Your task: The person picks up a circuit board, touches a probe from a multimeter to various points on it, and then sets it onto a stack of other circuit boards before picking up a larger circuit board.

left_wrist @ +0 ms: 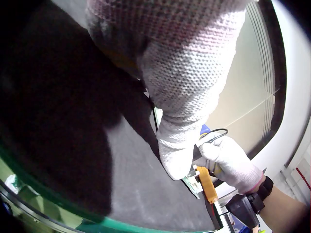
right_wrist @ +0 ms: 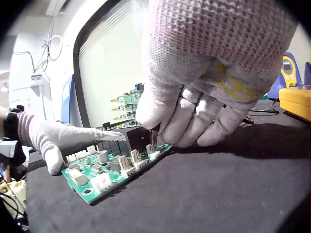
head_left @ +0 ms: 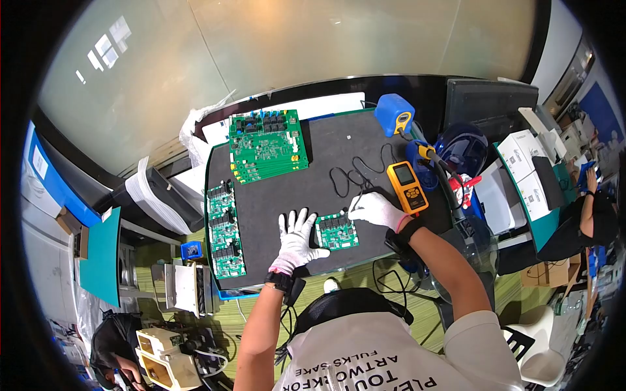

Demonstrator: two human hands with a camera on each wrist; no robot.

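Note:
A small green circuit board (head_left: 339,240) lies on the dark mat in front of the person, with black blocks and white connectors on its top. My gloved left hand (head_left: 297,241) rests on the mat at the board's left, fingers spread and thumb by its near corner. From the right, my gloved right hand (head_left: 378,210) reaches over the board's far right corner. In the right wrist view its thumb and fingertips pinch a thin metal-tipped probe (right_wrist: 154,137), pointing down beside a black upright block (right_wrist: 138,139). The glove hides most of the probe.
A black lead (head_left: 340,182) curls across the mat behind the right hand. Beside that hand lies an orange handheld meter (head_left: 407,187). Stacked larger green boards (head_left: 270,150) sit at the back left, several small boards (head_left: 225,231) along the left edge. A blue-yellow unit (head_left: 394,115) stands behind.

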